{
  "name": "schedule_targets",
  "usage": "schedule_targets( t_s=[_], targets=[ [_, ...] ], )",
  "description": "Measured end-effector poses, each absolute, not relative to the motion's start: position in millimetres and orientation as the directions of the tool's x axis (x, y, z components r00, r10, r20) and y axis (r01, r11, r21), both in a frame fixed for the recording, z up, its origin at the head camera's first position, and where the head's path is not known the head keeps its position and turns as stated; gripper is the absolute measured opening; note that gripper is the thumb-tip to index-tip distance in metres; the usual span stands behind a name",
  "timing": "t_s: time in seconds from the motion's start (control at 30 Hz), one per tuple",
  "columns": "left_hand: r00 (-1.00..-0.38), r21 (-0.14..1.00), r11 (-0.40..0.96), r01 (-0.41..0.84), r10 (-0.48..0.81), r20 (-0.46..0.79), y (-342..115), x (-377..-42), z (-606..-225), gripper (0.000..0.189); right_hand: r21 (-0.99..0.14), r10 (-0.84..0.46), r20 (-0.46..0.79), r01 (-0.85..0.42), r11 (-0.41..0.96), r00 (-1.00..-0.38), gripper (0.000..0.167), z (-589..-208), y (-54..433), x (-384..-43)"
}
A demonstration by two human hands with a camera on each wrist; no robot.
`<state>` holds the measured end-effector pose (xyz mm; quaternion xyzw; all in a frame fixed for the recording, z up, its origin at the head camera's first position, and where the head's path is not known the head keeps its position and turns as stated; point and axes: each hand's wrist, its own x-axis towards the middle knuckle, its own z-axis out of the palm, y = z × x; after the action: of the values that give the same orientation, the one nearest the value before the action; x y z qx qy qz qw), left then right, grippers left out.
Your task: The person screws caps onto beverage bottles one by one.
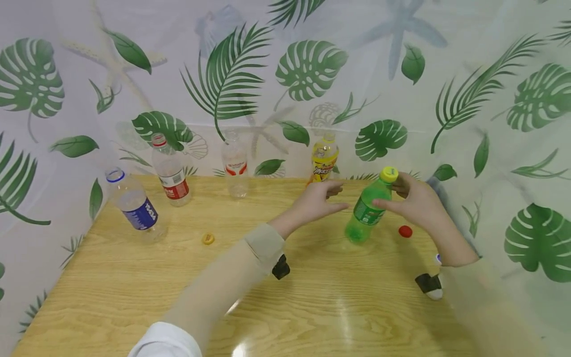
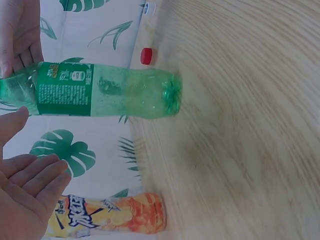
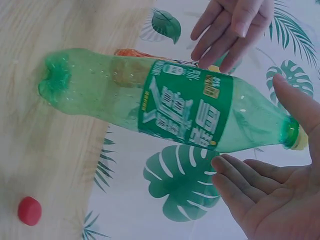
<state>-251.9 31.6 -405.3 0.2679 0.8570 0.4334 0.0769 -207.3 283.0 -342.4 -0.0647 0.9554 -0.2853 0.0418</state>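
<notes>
Green bottle [image 1: 368, 212], empty-looking, yellow-capped, between left hand [image 1: 315, 201] and right hand [image 1: 418, 202], both grips unclenched

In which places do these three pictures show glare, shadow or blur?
Head view: glare spots on the yellowish wooden table near the bottom edge, shadow at lower right; left wrist view: small print on the green plastic bottle too blurred to read; right wrist view: round red plastic cap soft-edged.

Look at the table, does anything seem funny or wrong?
A bit: the red cap and orange-yellow cap lie loose on the table, while the blue-label bottle and red-label bottle stand uncapped. The green bottle wears a yellow cap. I see no spill.
</notes>
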Motion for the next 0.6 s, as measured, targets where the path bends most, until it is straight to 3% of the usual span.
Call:
schedule_targets(
  t_s=[0.37, 0.6],
  targets=[
    [-0.819, 0.796, 0.465, 0.388, 0.569, 0.066, -0.7, -254.9, -385.0, 0.059, -0.536, -0.155, -0.002, -0.130, 0.834, -0.988, 0.104, -312.5, 280.0, -212.7],
    [-0.841, 0.756, 0.521, 0.396, 0.537, 0.071, -25.1, -255.7, -368.3, 0.059, -0.539, -0.155, 0.010, -0.135, 0.832, -0.988, 0.104, -293.0, 273.5, -218.0]
  ],
)
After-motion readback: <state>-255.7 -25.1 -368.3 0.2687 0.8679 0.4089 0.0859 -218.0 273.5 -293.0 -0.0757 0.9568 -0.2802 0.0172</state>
